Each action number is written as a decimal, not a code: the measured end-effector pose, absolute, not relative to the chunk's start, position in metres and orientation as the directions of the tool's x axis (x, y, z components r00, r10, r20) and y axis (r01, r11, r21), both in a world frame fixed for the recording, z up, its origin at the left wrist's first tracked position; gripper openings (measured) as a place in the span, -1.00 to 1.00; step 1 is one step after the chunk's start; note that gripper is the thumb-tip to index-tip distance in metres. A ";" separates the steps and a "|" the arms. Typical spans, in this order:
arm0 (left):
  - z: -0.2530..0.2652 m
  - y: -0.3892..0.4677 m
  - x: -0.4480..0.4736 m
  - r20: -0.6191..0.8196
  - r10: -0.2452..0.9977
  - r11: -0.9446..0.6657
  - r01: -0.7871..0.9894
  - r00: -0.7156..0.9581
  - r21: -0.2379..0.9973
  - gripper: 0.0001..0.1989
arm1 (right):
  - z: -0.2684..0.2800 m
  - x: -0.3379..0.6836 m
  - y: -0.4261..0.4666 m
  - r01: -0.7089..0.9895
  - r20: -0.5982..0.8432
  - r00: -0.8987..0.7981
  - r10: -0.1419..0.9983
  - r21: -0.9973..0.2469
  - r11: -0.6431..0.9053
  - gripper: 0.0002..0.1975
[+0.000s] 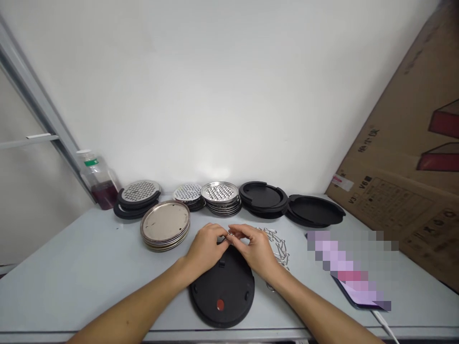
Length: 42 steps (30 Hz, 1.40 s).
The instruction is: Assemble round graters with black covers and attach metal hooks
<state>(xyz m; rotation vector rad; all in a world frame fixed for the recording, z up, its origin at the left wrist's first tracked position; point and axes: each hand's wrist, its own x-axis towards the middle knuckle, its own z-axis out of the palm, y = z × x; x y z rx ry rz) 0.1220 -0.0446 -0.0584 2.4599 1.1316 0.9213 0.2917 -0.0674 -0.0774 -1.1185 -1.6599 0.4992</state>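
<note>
1. The grey table carries everything; a big cardboard box leans at its right side.
2. A round black disc with a small red dot lies flat near the front edge, just under both hands.
3. Behind it stand stacks in a row: plain metal plates, perforated metal discs, and black rings. A bottle with dark liquid stands at the far left.
4. The left hand is curled, its fingertips pinched on a small metal clip above the far edge of the disc.
5. The right hand is also curled and pinches the same clip from the other side; the two hands touch.
6. A heap of similar clips lies just right of the right hand.
7. Risk, in my judgement: the clip is tiny and springy, so it may slip from the fingertips and fall among the heap or roll off the table.
</note>
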 end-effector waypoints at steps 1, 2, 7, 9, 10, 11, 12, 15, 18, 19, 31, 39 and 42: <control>-0.058 -0.045 0.123 0.445 0.758 -0.651 0.587 0.477 0.482 -0.88 | -0.076 0.292 -0.068 0.456 0.525 -0.036 0.850 -0.748 0.482 -0.87; -0.058 -0.046 0.123 0.457 0.758 -0.650 0.595 0.465 0.473 -0.88 | -0.075 0.292 -0.069 0.477 0.533 -0.033 0.845 -0.735 0.482 -0.90; -0.055 -0.049 0.120 0.490 0.748 -0.656 0.612 0.448 0.443 -0.88 | -0.072 0.292 -0.069 0.467 0.528 -0.025 0.849 -0.745 0.477 -0.96; -0.056 -0.050 0.120 0.489 0.749 -0.656 0.607 0.447 0.450 -0.88 | -0.071 0.292 -0.069 0.419 0.491 -0.025 0.871 -0.786 0.455 -0.92; -0.057 -0.050 0.120 0.487 0.751 -0.654 0.604 0.446 0.456 -0.88 | -0.071 0.293 -0.069 0.392 0.467 -0.025 0.884 -0.809 0.438 -0.90; -0.057 -0.050 0.120 0.485 0.753 -0.652 0.602 0.444 0.461 -0.88 | -0.070 0.294 -0.068 0.367 0.441 -0.022 0.897 -0.831 0.417 -0.86; -0.057 -0.050 0.120 0.485 0.755 -0.651 0.597 0.442 0.469 -0.87 | -0.070 0.294 -0.068 0.346 0.412 -0.018 0.911 -0.852 0.392 -0.81; -0.054 -0.052 0.121 0.494 0.759 -0.650 0.553 0.425 0.522 -0.84 | -0.070 0.297 -0.065 0.268 0.316 -0.019 0.949 -0.912 0.309 -0.70; -0.045 -0.054 0.122 0.501 0.762 -0.648 0.493 0.410 0.581 -0.81 | -0.071 0.298 -0.062 0.081 0.169 -0.068 0.983 -0.981 0.174 -0.58; -0.041 -0.055 0.123 0.506 0.761 -0.649 0.476 0.407 0.593 -0.81 | -0.071 0.299 -0.061 0.000 0.108 -0.090 0.990 -0.994 0.109 -0.55; 0.008 -0.067 0.135 0.327 0.855 -0.386 0.071 0.402 0.920 -0.81 | -0.057 0.299 -0.068 -0.494 -0.196 -0.484 0.853 -0.743 -0.451 -0.82; -0.016 -0.060 0.153 0.133 0.903 0.097 -0.495 0.409 0.864 -0.80 | -0.059 0.293 -0.074 -0.359 -0.028 -0.506 0.862 -0.902 -0.240 -0.77; -0.018 -0.052 0.155 0.058 0.916 0.226 -0.631 0.397 0.742 -0.81 | -0.059 0.301 -0.071 -0.351 0.019 -0.612 0.790 -0.902 -0.251 -0.74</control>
